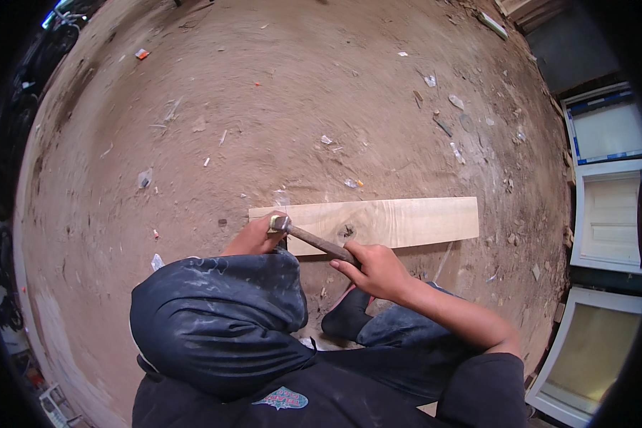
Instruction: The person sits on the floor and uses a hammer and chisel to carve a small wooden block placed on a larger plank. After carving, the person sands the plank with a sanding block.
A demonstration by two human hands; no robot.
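Note:
A pale wooden plank (399, 220) lies flat on the dirt ground in front of me. My right hand (374, 269) is shut on the wooden handle of a hammer (314, 240), whose metal head sits over the plank's left end. My left hand (253, 237) rests on that same left end, right beside the hammer head, fingers curled; whether it pinches something small is hidden. My bent knee in dark trousers (221, 314) and my foot (346, 314) are just below the plank.
Bare dirt ground (264, 107) strewn with small scraps and litter stretches beyond the plank. White framed panels (610, 207) lean at the right edge. Dark clutter lines the left rim.

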